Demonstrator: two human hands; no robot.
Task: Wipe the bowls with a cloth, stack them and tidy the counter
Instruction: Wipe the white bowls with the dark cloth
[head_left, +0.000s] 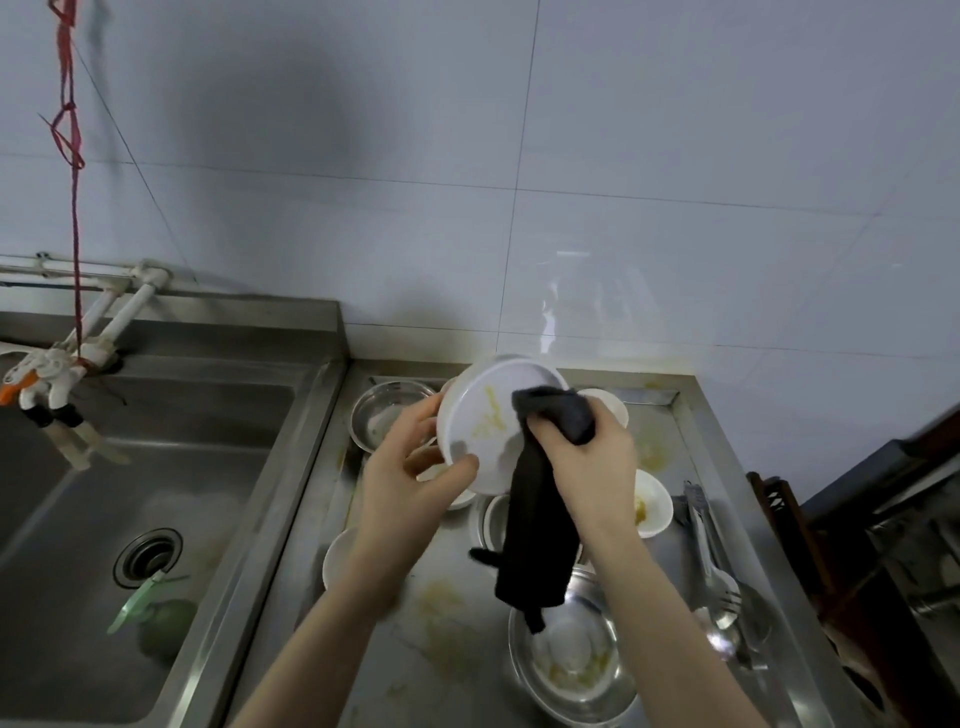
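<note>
Steel worktop (457, 670) soiled; wiping under way.
Left hand (402, 475) gripped round white plastic bowl (485, 421); right hand (589, 457) clutched dark cloth (537, 540); yellow residue (491, 418) needed firm circular passes.

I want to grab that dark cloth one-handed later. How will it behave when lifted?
Probably floppy: the dark cloth hangs limp in a long fold below the right hand. Likely light, since a bunched grip holds it. It may drag into the steel bowl underneath.
</note>
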